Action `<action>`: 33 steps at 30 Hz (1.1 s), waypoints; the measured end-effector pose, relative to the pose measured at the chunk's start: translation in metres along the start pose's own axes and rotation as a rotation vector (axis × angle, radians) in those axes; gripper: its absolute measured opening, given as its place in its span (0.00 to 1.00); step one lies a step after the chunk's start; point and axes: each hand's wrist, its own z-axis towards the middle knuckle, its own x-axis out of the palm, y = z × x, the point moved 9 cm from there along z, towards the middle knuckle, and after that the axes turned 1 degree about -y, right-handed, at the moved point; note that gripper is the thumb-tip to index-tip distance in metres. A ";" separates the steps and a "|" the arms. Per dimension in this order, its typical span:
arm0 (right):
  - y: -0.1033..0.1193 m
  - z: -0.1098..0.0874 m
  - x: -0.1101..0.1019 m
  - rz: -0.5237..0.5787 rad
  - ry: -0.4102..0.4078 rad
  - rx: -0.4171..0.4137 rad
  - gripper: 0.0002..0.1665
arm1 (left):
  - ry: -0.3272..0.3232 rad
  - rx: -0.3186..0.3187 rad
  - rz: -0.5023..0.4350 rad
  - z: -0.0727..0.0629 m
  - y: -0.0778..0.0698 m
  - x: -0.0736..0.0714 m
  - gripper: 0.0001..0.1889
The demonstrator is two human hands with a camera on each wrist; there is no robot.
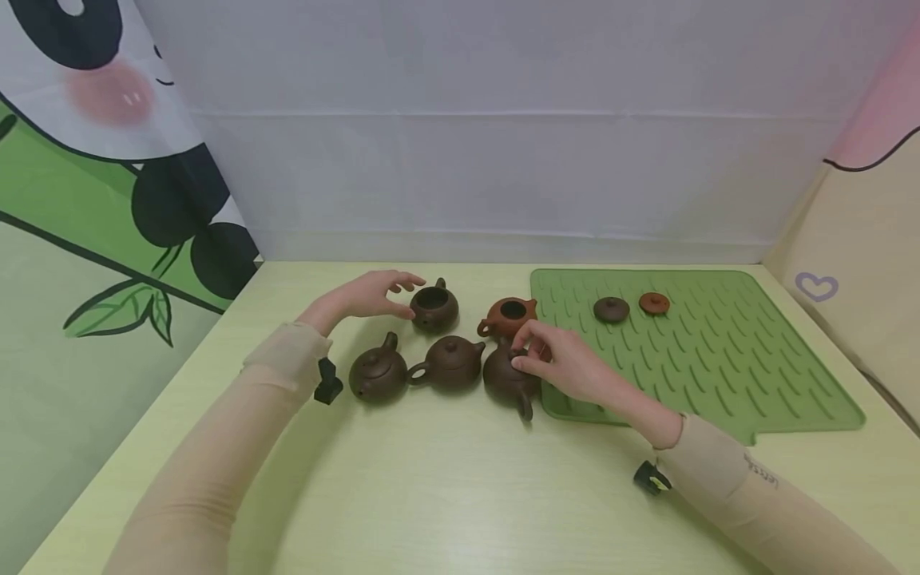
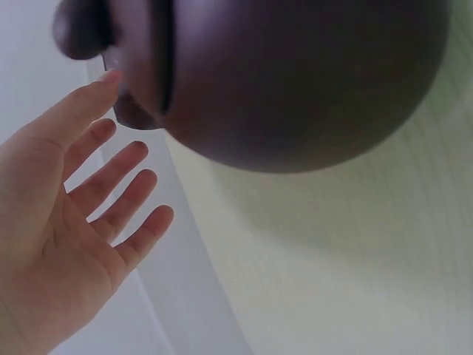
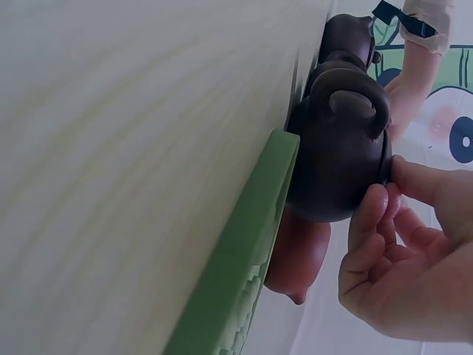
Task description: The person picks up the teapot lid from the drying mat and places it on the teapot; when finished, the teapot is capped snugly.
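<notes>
My right hand (image 1: 569,366) pinches at the lid on top of a dark brown teapot (image 1: 503,385), whose handle points toward me; its fingers hide the lid's knob. In the right wrist view, thumb and fingertips meet at the lid side of this dark teapot (image 3: 332,166). My left hand (image 1: 370,294) reaches with spread fingers beside a lidless dark teapot (image 1: 435,313) at the back, thumb close to its side. Behind the right-hand teapot sits a lidless reddish-brown teapot (image 1: 505,322). In the left wrist view a dark lidded teapot (image 2: 295,89) looms close.
Two more dark lidded teapots, a left one (image 1: 378,375) and a middle one (image 1: 453,367), stand in the front row. A green ridged mat (image 1: 697,367) covers the right side, bearing a dark lid (image 1: 612,310) and a reddish lid (image 1: 654,303). A pale wall (image 1: 489,184) closes the back.
</notes>
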 end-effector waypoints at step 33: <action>-0.024 0.013 -0.054 -0.233 0.244 -0.057 0.18 | 0.091 -0.068 -0.277 0.000 0.016 0.020 0.29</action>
